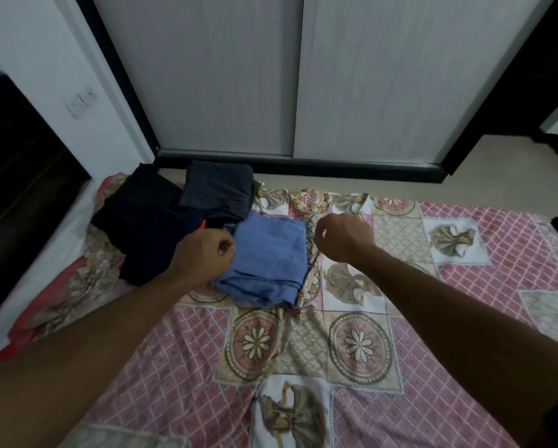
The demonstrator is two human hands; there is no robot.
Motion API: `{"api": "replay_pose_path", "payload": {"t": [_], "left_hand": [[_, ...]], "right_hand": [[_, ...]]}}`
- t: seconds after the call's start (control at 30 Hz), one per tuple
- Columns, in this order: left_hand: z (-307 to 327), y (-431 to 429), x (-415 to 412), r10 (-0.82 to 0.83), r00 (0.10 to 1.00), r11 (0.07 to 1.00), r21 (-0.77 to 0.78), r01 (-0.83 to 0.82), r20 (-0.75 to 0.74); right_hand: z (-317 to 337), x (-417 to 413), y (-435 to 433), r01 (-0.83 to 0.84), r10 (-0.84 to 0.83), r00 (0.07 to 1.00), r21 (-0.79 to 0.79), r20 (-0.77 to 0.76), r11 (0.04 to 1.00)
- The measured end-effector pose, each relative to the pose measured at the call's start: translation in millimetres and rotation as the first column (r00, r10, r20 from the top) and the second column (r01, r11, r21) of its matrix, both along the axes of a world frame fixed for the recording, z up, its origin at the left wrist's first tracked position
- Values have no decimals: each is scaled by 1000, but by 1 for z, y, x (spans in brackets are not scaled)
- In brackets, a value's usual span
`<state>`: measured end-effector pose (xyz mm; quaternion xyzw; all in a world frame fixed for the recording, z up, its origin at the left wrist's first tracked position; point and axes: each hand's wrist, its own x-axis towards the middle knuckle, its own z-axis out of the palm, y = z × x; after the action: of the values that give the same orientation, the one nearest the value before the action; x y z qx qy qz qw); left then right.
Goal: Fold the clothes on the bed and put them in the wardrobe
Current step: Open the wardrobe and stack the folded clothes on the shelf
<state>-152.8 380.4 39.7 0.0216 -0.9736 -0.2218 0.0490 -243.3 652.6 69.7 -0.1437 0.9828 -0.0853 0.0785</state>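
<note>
A folded blue garment (pixel 271 260) lies on the bed's patterned sheet (pixel 361 344). Left of it and behind it lie folded dark clothes: a navy pile (pixel 148 227) and a dark grey piece (pixel 219 189). My left hand (pixel 203 253) hovers at the blue garment's left edge with its fingers curled; I cannot see whether it pinches the cloth. My right hand (pixel 343 237) is just past the garment's right edge, fingers curled, with nothing in it. The wardrobe (pixel 297 76) stands beyond the bed, both of its pale sliding doors closed.
A strip of beige floor (pixel 465 176) separates the bed from the wardrobe. A dark headboard (pixel 22 163) rises at the left, with a wall switch (pixel 80 103) above it. The sheet spreads wide to the right and toward me.
</note>
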Motion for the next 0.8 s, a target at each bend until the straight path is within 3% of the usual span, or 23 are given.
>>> {"api": "replay_pose_path", "payload": {"t": [0.17, 0.3, 0.5, 0.57, 0.63, 0.8], "left_hand": [[87, -13, 9, -22, 983, 999, -46, 14, -185], [178, -27, 22, -19, 923, 997, -78, -12, -385], [331, -43, 40, 2, 767, 998, -49, -44, -642], [367, -39, 47, -3, 722, 999, -40, -34, -692], [395, -28, 58, -19, 707, 999, -42, -16, -707], [407, 15, 72, -84, 731, 996, -65, 54, -677]], "right_hand": [[96, 27, -8, 0, -14, 978, -68, -209, 998], [184, 53, -16, -57, -31, 905, -193, -425, 979], [329, 92, -27, -221, -49, 617, -233, -785, 947], [366, 100, -28, -242, -112, 583, -304, -804, 921], [396, 110, -29, -208, -171, 608, -363, -775, 908], [408, 135, -7, -197, -148, 621, -335, -770, 921]]}}
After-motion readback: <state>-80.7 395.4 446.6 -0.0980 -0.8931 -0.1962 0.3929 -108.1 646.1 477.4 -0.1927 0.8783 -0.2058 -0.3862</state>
